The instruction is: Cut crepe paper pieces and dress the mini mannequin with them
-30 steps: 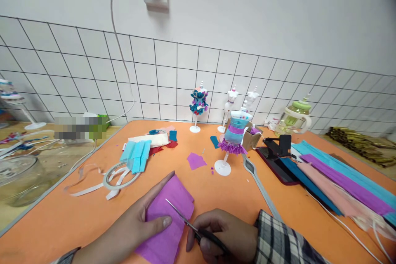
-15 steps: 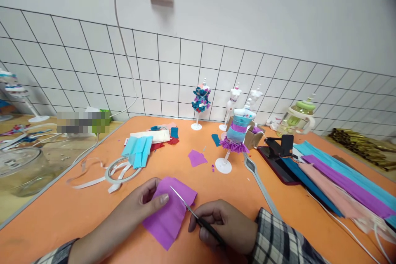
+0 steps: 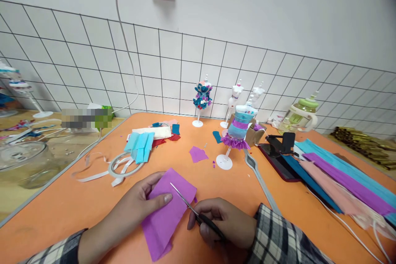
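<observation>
My left hand (image 3: 145, 202) pinches a folded piece of purple crepe paper (image 3: 167, 218) by its left side, thumb on top. In my right hand (image 3: 224, 220) is a pair of scissors (image 3: 198, 215) with black handles. Their blade lies over the upper face of the purple paper, its tip close to my left thumb. Beyond the hands stands a small dress form (image 3: 238, 130) in a blue and purple outfit with a ruffled purple skirt. A loose purple scrap (image 3: 198, 154) lies left of its round base.
On the left are a roll of white tape (image 3: 114, 169) and folded light blue paper (image 3: 144, 144). Strips of coloured crepe paper (image 3: 349, 173) and a phone (image 3: 278, 165) lie at the right. A bottle (image 3: 298, 115) and other dress forms (image 3: 202, 97) stand near the wall.
The purple paper has turned a little in my left hand, and its lower end reaches nearer to me. The scissors stay over it. The camera view has shifted slightly.
</observation>
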### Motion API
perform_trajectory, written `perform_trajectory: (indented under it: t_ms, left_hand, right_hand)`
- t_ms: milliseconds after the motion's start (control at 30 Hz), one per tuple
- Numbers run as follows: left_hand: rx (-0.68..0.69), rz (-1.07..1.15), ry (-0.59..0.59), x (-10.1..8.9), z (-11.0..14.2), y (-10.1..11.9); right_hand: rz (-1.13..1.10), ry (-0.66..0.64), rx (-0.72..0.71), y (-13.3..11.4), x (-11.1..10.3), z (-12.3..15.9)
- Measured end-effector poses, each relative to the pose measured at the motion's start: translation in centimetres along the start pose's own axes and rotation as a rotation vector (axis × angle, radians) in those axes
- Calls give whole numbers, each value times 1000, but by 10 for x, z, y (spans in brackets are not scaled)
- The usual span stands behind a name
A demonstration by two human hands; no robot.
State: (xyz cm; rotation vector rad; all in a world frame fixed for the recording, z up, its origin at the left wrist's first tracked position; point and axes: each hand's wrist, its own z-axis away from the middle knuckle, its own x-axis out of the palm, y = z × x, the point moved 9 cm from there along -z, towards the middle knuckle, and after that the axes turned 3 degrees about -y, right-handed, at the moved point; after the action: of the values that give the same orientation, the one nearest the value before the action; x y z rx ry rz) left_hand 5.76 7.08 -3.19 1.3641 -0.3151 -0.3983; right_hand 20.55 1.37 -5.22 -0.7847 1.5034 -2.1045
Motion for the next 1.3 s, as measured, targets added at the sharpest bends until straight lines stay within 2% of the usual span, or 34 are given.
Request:
perform_trajectory:
  t_ms: [100, 233, 433, 600, 800, 1033, 1300]
  left_hand:
    - [-10, -16, -14, 0, 1, -2]
    - [17, -39, 23, -7, 0, -3]
    - [-3, 16, 29, -7, 1, -5]
    - [18, 9, 26, -6, 1, -5]
    - [41, -11, 28, -6, 3, -8]
    - [54, -43, 48, -7, 4, -5]
    - [64, -101, 57, -6, 6, 3]
  right_hand:
    - [-20, 4, 5, -1, 0, 0]
    - [-66, -7, 13, -1, 2, -1]
    - [-71, 78, 20, 4, -7, 0]
    - [-68, 27, 9, 4, -2, 0]
    - [-44, -4, 62, 5, 2, 2]
    - [-93, -2, 6, 4, 0, 2]
    - [-44, 0, 11, 5, 1, 1]
